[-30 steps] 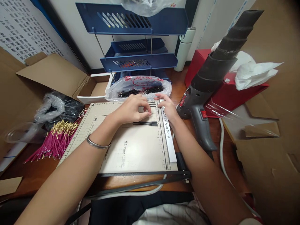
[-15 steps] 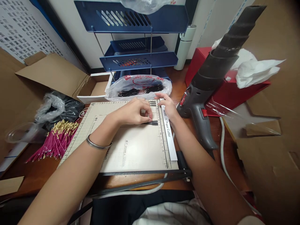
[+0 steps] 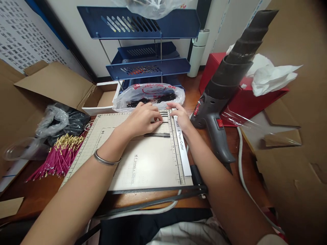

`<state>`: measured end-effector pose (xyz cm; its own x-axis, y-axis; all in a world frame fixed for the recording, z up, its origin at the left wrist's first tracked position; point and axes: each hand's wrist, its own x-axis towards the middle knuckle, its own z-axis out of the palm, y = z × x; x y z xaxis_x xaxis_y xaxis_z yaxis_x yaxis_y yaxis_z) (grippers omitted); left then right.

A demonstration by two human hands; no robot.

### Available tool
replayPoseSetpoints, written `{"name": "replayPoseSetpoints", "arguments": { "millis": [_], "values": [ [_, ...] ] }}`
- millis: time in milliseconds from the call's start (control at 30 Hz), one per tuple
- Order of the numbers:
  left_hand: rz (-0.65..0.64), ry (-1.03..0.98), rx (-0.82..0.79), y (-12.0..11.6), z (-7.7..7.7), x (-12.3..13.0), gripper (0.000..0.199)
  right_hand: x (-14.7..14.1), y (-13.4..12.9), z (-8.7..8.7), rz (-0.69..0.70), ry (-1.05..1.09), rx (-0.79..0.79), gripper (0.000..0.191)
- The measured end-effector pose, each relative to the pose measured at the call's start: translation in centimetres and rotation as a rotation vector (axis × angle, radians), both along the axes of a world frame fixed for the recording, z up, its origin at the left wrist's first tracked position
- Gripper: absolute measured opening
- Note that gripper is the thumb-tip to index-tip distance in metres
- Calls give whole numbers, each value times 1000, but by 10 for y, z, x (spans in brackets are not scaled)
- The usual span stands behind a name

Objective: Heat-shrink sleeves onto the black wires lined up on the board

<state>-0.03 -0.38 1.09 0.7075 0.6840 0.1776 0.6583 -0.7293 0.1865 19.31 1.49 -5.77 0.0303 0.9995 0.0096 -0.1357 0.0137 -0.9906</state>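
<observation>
The thumb and forefinger of my left grip (image 3: 143,119) are drawn close together over the paper cutter (image 3: 150,160); I cannot tell whether they pinch anything. My right grip (image 3: 182,119) is loosely spread at the far end of the white strip (image 3: 184,156). The bundle of thin black strands (image 3: 158,135) lies flat on the cutter board, just on my side of the left grip, which is the nearer of the two. Its long axis runs left to right, crosswise to the strip, right-hand ends by the ruler markings.
</observation>
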Motion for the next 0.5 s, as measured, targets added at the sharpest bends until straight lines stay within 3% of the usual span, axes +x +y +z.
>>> {"name": "replayPoseSetpoints", "arguments": {
  "millis": [500],
  "values": [
    [72, -34, -15, 2, -3, 2, 21, 0, -1, -1, 26, -27, 60, 55]
  ]
}}
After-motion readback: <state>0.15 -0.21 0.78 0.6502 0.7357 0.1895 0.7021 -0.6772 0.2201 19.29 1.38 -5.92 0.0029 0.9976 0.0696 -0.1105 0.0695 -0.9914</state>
